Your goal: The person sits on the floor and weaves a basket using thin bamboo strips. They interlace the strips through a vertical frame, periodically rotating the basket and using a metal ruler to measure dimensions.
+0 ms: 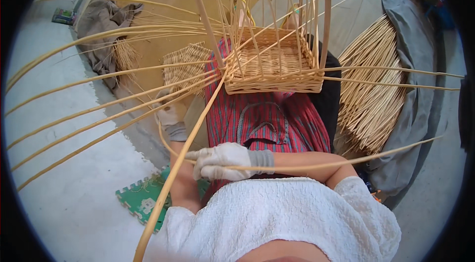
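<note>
A woven wicker basket rests over my lap on a red striped cloth. Tall rods rise from its rim, and several others fan out to the left. My right hand, in a white glove with a grey cuff, is closed round a long pale rod in front of my chest. That rod bends away past the hand toward my left hand. Also gloved, the left hand is closed near the rod's curved end, its fingers partly covered by the fanned rods. A thicker rod slants from the basket corner toward me.
A large bundle of loose rods lies at the right on a grey cloth. To the left are a woven piece, a crumpled grey cloth and a green foam mat. Two flat upright stakes flank the basket.
</note>
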Action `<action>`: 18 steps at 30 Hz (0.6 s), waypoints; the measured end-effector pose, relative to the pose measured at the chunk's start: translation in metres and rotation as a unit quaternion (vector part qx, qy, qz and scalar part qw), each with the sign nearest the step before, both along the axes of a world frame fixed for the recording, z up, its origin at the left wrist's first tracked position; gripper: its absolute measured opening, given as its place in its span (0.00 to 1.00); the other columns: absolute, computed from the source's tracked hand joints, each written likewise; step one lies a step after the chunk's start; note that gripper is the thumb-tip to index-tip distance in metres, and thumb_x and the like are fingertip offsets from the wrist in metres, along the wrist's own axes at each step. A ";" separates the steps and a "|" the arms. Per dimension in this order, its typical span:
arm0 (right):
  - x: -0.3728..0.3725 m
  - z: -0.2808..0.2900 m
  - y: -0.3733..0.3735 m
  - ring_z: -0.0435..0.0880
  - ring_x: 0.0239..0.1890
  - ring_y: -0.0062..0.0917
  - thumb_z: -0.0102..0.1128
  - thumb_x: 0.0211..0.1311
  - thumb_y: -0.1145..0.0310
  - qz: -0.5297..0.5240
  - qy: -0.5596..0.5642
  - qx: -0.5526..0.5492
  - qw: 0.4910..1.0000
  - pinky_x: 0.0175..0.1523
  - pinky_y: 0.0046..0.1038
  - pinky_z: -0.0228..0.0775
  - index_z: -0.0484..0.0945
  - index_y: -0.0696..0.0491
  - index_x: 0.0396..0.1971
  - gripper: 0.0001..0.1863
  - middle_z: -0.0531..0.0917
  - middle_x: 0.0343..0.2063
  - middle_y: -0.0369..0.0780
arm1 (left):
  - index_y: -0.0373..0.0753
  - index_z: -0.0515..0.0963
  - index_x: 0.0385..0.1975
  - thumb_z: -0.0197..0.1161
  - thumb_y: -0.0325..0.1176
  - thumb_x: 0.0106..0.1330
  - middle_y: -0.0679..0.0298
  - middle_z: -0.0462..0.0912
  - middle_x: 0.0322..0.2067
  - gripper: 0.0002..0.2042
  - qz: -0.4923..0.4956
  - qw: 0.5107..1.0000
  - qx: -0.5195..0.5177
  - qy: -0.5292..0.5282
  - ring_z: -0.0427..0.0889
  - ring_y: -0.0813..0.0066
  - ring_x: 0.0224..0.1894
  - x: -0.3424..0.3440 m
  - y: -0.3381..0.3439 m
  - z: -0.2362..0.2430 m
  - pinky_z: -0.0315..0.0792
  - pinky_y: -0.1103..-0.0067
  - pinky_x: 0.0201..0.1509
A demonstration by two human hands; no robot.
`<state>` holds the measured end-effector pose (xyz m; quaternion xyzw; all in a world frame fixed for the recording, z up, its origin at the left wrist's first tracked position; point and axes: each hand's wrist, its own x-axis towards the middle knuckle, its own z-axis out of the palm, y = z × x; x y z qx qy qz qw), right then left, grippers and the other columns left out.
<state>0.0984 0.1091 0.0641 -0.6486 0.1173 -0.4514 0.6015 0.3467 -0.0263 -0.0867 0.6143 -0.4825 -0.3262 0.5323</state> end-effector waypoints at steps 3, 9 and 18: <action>0.016 -0.007 -0.001 0.72 0.69 0.44 0.48 0.77 0.59 -0.009 0.031 -0.006 0.999 0.61 0.39 0.76 0.81 0.51 0.40 0.14 0.83 0.49 0.48 | 0.37 0.77 0.55 0.56 0.42 0.78 0.70 0.72 0.32 0.16 -0.005 1.000 0.008 0.011 0.73 0.81 0.36 0.002 0.004 0.004 0.70 0.80 0.37; 0.007 -0.027 -0.008 0.83 0.56 0.44 0.52 0.73 0.57 -0.085 0.090 0.005 0.992 0.49 0.39 0.81 0.80 0.48 0.39 0.12 0.77 0.62 0.53 | 0.37 0.76 0.56 0.55 0.42 0.78 0.69 0.73 0.34 0.17 -0.026 0.999 0.009 0.034 0.74 0.79 0.37 -0.003 0.003 0.004 0.70 0.78 0.40; 0.015 -0.013 -0.035 0.87 0.41 0.42 0.53 0.70 0.57 -0.211 0.071 -0.011 0.975 0.39 0.37 0.82 0.78 0.47 0.38 0.10 0.75 0.65 0.49 | 0.36 0.75 0.58 0.54 0.41 0.78 0.67 0.74 0.36 0.17 -0.067 0.995 0.024 0.074 0.75 0.76 0.40 -0.008 0.001 0.003 0.70 0.75 0.46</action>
